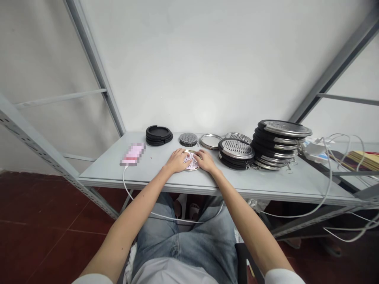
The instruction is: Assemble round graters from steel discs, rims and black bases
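Between my two hands a round perforated grater plate (192, 162) with a shiny metal rim lies flat on the grey table. My left hand (177, 161) grips its left side, fingers curled over the rim. On the opposite side my right hand (207, 161) holds the rim, with the thumb reaching onto the plate. Some fingertips are hidden. Just behind stands a small stack of perforated metal discs (188, 139). Plain metal rings (211, 141) lie to its right. Black rings (159, 135) are piled at the back left.
Right of my hands sit a low stack of black-rimmed grater plates (237, 150) and a taller stack (276, 138), with small wire hooks. A blurred phone (133, 154) lies left, its white cable (139, 204) crossing my lap. Metal shelf posts (93, 59) flank the table (160, 177).
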Available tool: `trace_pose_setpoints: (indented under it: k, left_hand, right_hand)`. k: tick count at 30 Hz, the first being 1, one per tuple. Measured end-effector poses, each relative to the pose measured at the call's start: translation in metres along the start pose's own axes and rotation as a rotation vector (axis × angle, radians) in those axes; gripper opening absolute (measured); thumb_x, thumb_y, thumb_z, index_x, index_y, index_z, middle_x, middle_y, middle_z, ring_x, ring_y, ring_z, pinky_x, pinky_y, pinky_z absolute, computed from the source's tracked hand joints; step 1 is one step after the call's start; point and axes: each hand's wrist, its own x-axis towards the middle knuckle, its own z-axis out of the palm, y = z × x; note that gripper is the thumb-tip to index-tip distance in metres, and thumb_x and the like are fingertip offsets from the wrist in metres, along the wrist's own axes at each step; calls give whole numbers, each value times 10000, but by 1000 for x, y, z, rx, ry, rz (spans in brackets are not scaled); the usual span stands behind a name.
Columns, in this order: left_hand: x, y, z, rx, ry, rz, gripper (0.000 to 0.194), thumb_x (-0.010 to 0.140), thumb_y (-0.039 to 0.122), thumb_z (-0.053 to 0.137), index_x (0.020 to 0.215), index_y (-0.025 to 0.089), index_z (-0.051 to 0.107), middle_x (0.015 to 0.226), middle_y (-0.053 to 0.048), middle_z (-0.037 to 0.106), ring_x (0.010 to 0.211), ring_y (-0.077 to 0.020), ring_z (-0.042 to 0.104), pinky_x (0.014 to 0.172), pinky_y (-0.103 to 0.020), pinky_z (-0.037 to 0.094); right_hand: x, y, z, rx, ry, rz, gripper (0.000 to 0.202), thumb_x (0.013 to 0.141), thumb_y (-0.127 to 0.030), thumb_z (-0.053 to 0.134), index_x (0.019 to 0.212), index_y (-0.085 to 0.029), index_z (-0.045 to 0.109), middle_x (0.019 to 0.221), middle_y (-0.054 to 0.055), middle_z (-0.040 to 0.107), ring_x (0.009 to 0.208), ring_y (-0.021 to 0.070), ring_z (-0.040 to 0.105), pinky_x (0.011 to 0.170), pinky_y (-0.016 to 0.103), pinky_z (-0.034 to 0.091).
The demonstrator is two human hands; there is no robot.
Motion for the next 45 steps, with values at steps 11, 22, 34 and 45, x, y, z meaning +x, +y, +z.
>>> trace_pose_setpoints:
  k: [11, 22, 34, 45]
  left_hand:
    - [0, 0, 0, -7, -17, -11, 378, 907, 390, 553, 1188, 151, 636, 1361, -159, 554, 1266, -281, 510, 1101, -419, 390]
    - [1, 1, 1, -20, -60, -69, 408, 917, 418, 527, 1227, 173, 627, 1424, -123, 539, 1342, -283, 459, 1147, -424, 344]
    - [0, 7, -2, -6, -69, -104, 375, 929, 382, 512, 1230, 190, 629, 1428, -112, 541, 1343, -311, 455, 1107, -467, 393]
    - [-1, 6, 0, 5, -78, -118, 357, 951, 373, 476, 1237, 218, 620, 1436, -95, 534, 1346, -307, 447, 1095, -488, 396]
  right_hand:
    - [-1, -1, -2, -29, -29, 6, 473, 973, -469, 425, 1323, -209, 608, 1445, 113, 506, 1326, 268, 471, 1110, 377, 331]
    - [5, 5, -2, 6, -65, -8, 496, 927, -509, 501, 1297, -202, 622, 1429, 118, 519, 1328, 268, 468, 1106, 376, 342]
    - [3, 2, -4, -12, -52, -7, 447, 934, -475, 506, 1284, -226, 629, 1427, 108, 527, 1317, 261, 481, 1098, 386, 350]
    - [-2, -3, -6, -19, -59, -2, 500, 927, -506, 510, 1314, -205, 612, 1455, 123, 499, 1338, 270, 460, 1119, 388, 318]
